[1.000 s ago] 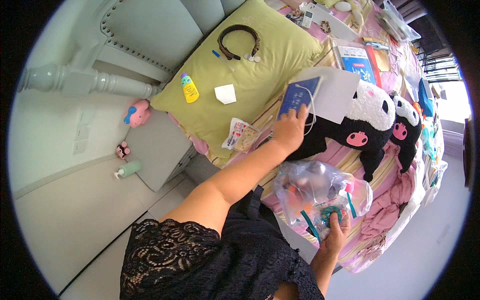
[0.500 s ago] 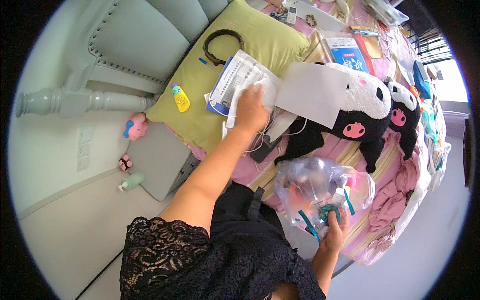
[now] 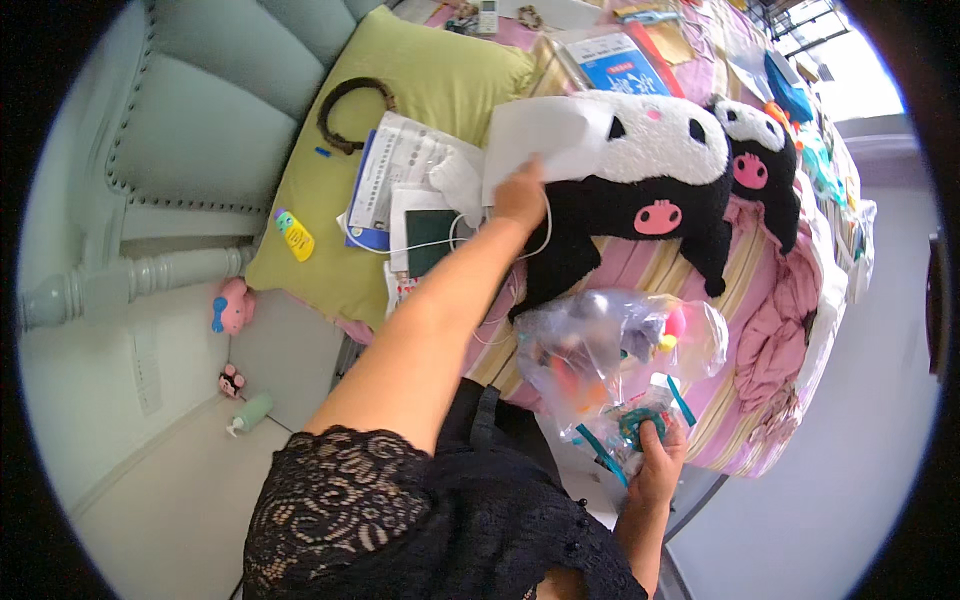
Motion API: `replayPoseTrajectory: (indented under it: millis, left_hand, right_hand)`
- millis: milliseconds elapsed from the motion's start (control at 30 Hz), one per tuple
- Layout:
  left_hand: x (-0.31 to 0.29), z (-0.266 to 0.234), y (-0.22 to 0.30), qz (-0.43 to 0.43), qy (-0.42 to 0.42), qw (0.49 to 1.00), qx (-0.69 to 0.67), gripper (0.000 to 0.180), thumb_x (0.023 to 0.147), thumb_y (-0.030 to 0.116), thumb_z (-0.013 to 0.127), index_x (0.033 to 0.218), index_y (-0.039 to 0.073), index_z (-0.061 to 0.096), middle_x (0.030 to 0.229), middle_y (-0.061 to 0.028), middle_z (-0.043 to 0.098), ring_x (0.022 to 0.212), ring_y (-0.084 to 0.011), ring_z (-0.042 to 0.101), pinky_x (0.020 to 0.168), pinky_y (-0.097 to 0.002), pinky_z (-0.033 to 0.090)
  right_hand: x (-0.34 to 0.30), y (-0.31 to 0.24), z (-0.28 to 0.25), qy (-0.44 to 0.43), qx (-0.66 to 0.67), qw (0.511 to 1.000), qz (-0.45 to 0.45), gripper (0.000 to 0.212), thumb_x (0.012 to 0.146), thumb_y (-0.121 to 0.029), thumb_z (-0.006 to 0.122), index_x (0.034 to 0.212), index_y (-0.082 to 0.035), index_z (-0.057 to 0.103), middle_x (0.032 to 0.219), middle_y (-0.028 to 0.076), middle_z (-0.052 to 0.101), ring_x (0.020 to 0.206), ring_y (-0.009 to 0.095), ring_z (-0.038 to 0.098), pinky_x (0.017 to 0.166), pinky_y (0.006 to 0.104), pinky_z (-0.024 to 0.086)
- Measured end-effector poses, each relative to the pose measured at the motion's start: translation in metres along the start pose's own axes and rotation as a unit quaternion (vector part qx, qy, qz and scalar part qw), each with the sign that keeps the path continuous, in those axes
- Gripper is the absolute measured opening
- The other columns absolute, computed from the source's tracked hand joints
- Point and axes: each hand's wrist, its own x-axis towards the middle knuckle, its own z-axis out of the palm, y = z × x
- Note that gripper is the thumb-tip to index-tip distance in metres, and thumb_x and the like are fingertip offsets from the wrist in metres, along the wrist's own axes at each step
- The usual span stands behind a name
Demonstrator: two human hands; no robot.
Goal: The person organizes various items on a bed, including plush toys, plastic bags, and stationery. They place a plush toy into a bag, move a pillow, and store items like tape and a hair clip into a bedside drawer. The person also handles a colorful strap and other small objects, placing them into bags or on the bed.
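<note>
My left hand [image 3: 522, 197] reaches across the bed, its slightly blurred fingers closed on the lower edge of a white paper sheet [image 3: 535, 125]. The sheet overlaps a large black-and-white plush toy [image 3: 665, 150]. Left of this hand lie printed papers [image 3: 400, 155], a crumpled white tissue [image 3: 458, 185], a dark green flat item [image 3: 430, 243] and a white cable [image 3: 430, 243]. My right hand [image 3: 660, 455] is closed on the gathered mouth of a clear plastic bag [image 3: 565, 345] with teal strips. Colourful items inside the bag are hard to make out.
On the green pillow [image 3: 440, 65] are a dark headband [image 3: 325, 110] and a yellow tube [image 3: 295, 236]. A smaller plush toy [image 3: 755, 150], books [image 3: 620, 72] and pink cloth [image 3: 775, 355] lie on the bed. A green pump bottle [image 3: 252, 413] is on the floor.
My left hand has moved right from the tissue and printed papers to the white sheet, whose lower right part has lifted. The tissue stays behind. My right hand still holds the bag.
</note>
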Motion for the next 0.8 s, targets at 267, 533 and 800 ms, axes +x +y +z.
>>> replayPoseTrajectory:
  millis: [267,533,800]
  left_hand:
    - [0.007,-0.074,-0.161,-0.171,0.266,0.948,-0.032,0.030,0.084,0.021,0.055,0.103,0.000,0.061,0.095,-0.0243,0.063,0.089,-0.0417,0.060,0.078,-0.0466,0.046]
    - [-0.033,-0.084,-0.118,-0.266,0.409,0.871,-0.054,0.055,0.076,0.023,0.069,0.117,-0.004,0.044,0.114,-0.0213,0.049,0.106,-0.0352,0.047,0.092,-0.0443,0.037]
    - [-0.101,0.039,-0.004,0.182,-0.097,0.971,-0.120,0.041,0.072,0.020,0.070,0.105,0.002,0.053,0.104,-0.0186,0.056,0.101,-0.0353,0.052,0.088,-0.0412,0.042]
  right_hand:
    - [0.004,0.009,-0.019,0.016,0.047,0.999,-0.014,0.026,0.084,-0.002,0.059,0.110,-0.001,0.057,0.099,0.008,0.064,0.088,0.017,0.062,0.080,0.0316,0.050]
    - [0.002,0.011,-0.031,0.029,0.055,0.998,-0.021,0.030,0.084,-0.002,0.060,0.114,0.000,0.055,0.101,0.009,0.064,0.089,0.017,0.062,0.082,0.0319,0.049]
    - [-0.001,0.021,-0.046,0.036,0.045,0.998,-0.017,0.031,0.084,-0.003,0.061,0.113,0.002,0.054,0.101,0.011,0.064,0.089,0.019,0.063,0.082,0.0324,0.049]
